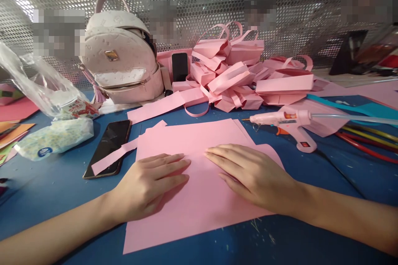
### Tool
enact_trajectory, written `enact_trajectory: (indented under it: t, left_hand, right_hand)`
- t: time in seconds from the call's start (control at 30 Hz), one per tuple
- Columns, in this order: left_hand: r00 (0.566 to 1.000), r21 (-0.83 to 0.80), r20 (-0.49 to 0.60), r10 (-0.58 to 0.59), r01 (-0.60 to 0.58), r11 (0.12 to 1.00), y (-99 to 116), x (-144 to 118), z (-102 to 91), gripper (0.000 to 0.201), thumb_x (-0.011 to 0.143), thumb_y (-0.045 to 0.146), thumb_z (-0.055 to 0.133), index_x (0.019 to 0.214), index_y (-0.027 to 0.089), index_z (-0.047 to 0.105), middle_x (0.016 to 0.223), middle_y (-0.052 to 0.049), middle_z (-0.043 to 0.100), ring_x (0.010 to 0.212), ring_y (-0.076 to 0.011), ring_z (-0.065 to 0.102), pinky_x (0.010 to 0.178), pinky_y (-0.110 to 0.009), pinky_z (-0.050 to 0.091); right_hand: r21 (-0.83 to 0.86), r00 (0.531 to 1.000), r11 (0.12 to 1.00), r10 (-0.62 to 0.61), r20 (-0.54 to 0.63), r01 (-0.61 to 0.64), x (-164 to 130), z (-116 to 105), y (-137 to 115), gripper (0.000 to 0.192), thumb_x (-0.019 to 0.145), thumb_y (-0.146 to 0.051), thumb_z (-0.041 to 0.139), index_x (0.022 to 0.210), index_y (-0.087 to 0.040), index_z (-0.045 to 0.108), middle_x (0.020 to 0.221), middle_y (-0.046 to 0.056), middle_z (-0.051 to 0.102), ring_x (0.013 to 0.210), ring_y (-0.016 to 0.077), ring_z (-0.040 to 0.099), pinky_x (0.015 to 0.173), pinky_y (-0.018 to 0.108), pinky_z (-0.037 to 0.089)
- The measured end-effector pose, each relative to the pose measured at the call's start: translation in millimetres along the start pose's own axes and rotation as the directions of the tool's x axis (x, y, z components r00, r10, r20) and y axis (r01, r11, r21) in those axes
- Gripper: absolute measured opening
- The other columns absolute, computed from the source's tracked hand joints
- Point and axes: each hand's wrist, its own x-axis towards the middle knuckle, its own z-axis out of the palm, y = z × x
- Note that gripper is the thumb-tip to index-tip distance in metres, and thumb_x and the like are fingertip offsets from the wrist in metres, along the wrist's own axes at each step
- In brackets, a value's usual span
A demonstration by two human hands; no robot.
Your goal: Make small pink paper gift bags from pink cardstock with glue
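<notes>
Several sheets of pink paper lie on the blue table in front of me, overlapping, with one edge curling up at the right. My left hand rests on the left part of the top sheet, its fingers stretched out. Over the right part, my right hand lies with fingers extended toward the middle. A gap of paper separates the fingertips of both hands. Neither hand grips anything. A narrow pink paper strip runs from the sheets across a dark phone, left of the paper.
Behind the paper are a pile of folded pink paper bags, a second phone and a pale pink backpack. A pink glue gun lies at right with its cord. Left are a tissue pack and a plastic bag.
</notes>
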Motion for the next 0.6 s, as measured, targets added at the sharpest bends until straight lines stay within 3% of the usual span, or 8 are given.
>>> enact_trajectory:
  t: [0.6]
  left_hand:
    - [1.000,0.008,0.000,0.008,-0.008,1.000,-0.8,-1.3,0.9,0.026,0.097,0.010,0.054,0.117,0.011,0.071,0.129,-0.013,0.070,0.118,-0.0320,0.068,0.094,-0.049,0.062]
  right_hand:
    - [-0.020,1.000,1.000,-0.016,-0.008,0.016,-0.1,0.2,-0.5,0.035,0.100,-0.015,0.044,0.126,-0.006,0.066,0.124,0.015,0.072,0.113,0.0275,0.068,0.098,0.045,0.059]
